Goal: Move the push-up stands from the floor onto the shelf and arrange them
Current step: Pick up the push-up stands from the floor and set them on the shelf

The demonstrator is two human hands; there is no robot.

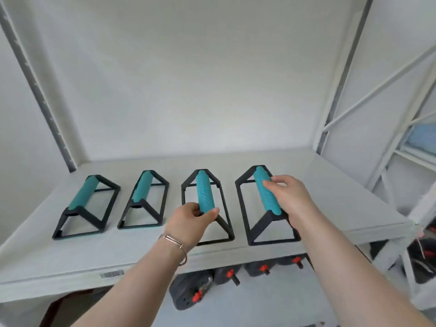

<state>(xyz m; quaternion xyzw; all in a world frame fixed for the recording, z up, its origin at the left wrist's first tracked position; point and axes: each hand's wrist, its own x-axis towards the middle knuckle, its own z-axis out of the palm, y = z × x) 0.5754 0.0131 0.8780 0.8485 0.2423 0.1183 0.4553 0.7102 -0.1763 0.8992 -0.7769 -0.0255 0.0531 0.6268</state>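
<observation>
**Four stands lined up on the shelf**

All four are sitting in a row on the shelf. Left hand is curling around the near end of the third stand. Right hand is lying loosely cupped over the fourth stand, fingers on its teal grip.

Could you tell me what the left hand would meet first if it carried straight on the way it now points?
Its fingers already grip the third stand's teal handle; the left hand would probably slide along it toward the back wall.
</observation>
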